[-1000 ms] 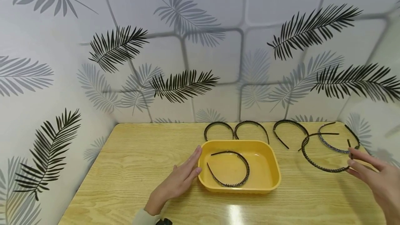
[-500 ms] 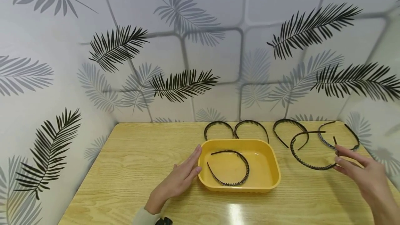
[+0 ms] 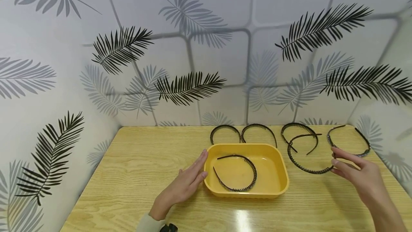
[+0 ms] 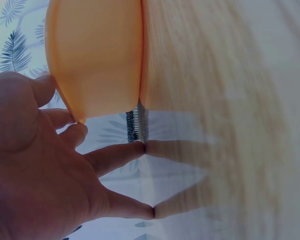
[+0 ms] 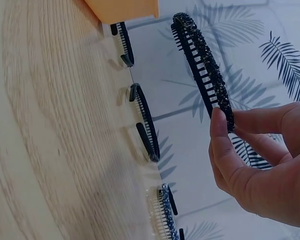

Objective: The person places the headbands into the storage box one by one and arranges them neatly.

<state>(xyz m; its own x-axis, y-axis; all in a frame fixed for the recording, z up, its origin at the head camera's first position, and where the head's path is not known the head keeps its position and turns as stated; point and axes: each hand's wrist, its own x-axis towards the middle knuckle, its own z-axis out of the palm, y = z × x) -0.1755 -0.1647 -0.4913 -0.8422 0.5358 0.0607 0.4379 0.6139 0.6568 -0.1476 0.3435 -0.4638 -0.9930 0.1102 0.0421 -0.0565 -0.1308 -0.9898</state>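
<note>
Pinching one end of a dark, beaded headband (image 5: 210,65), the right hand (image 3: 358,174) has it up in the air, to the right of the yellow basin (image 3: 244,196). Fingers and thumb meet narrowly on the band, and its toothed arc points away toward the basin side. From the head view it crosses a black headband (image 3: 302,126) lying behind, yet the right wrist view shows clear air between them. Nice height, I'd say; those teeth could snag, so best hold that gap and move smoothly.

Over on the left, the left hand (image 3: 185,185) lays its fingers, straight and spread, against the basin's side, gripping nothing. Good bracing: a light touch should do, since a hard push might slide the basin over the surface (image 3: 145,167).

One headband (image 3: 255,176) lies inside the basin, near its left half. Beyond the right hand sits the blue-beaded headband (image 5: 165,210), close to the wrist's path, so mind the knuckles. My advice from here: keep the pinch firm enough to stop the loop swinging, but gentle enough not to bend it.
</note>
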